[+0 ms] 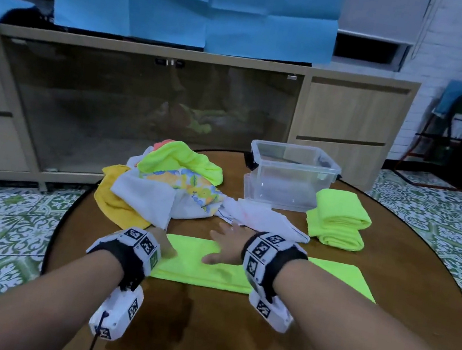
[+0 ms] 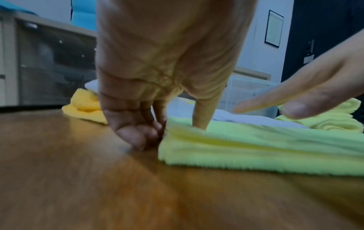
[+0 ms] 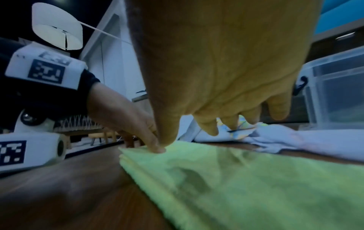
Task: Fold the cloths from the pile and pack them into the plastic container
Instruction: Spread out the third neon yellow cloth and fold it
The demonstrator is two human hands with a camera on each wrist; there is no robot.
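A neon green cloth (image 1: 328, 278), folded into a long strip, lies across the front of the round wooden table (image 1: 199, 322). My left hand (image 1: 165, 247) is at the strip's left end; the left wrist view shows its thumb (image 2: 202, 118) on top of the cloth (image 2: 256, 152) and its curled fingers (image 2: 138, 135) at the edge, pinching it. My right hand (image 1: 226, 247) lies over the strip's middle with fingers straight and spread, thumb (image 3: 165, 138) touching the cloth (image 3: 236, 186). The pile of cloths (image 1: 167, 182) sits behind. The clear plastic container (image 1: 283, 183) stands at the back right.
Two folded neon green cloths (image 1: 338, 220) are stacked right of the container. A white cloth (image 1: 262, 216) trails from the pile toward my right hand. A wooden cabinet (image 1: 349, 118) with a dark glass front stands behind the table. The floor is patterned tile (image 1: 3, 213).
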